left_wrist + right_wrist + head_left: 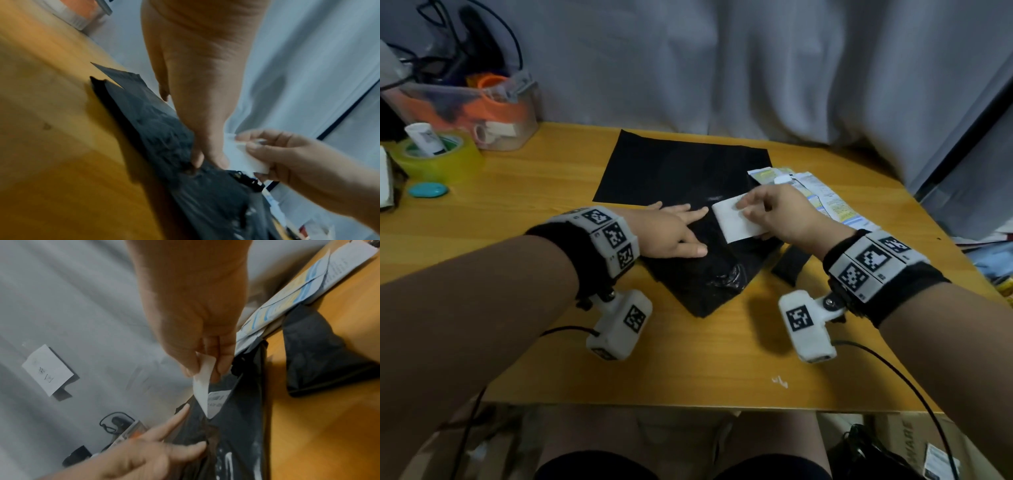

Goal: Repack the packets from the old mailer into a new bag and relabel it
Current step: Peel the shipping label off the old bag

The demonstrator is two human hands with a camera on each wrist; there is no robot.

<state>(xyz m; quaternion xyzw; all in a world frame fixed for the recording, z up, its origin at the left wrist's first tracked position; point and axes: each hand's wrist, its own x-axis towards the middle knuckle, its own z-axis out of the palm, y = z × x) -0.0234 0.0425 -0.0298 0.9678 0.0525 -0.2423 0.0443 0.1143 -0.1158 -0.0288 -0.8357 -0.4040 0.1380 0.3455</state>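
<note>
Tabletop (551, 212) — wooden, against a grey curtain.

Old mailer (709, 274) — black, crumpled, near centre, partly overlapping the new bag. Left hand (671, 236) lies on it, fingers straight and pressing down.

Label (736, 222) — white, one end lifted off the mailer. Right hand (780, 216) pinches it between thumb and fingers; the right wrist view shows the lower part with print (216, 400) against the black plastic.

New bag (681, 171) — black, flat, behind the mailer.

Packets (825, 198) — printed blue, yellow and white, fanned at right of the bag, behind the right hand.

Black strip (791, 263) — on the tabletop just right of the mailer.

Tape roll (438, 161), clear bin (465, 113) — far left corner.
</note>
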